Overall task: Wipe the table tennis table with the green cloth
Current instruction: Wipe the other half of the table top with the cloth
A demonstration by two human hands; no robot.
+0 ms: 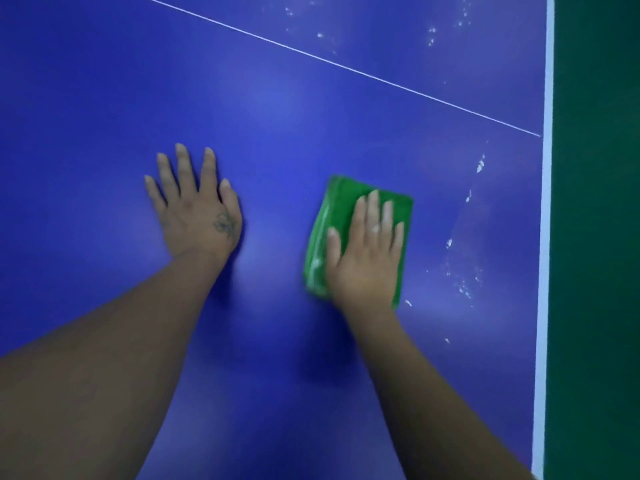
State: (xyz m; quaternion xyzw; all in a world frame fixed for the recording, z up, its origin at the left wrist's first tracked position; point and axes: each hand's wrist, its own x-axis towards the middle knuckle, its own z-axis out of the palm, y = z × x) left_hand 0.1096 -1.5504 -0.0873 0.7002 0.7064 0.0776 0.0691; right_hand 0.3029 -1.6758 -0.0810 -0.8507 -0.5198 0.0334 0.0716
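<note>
Right hand (367,251) flat, fingers straight on the green cloth (360,233), left hand (197,209) splayed and holding nothing on the table (311,109) — best to sweep evenly toward those white specks (464,282) beside the cloth.

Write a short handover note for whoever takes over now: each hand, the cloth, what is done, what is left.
Left hand flat and open on the blue table, holding nothing.
Right hand presses, fingers straight, on the folded green cloth.
Done: surface around the hands shows no specks.
Left: white specks right of the cloth by the white edge line, and more beyond the thin white line.
</note>
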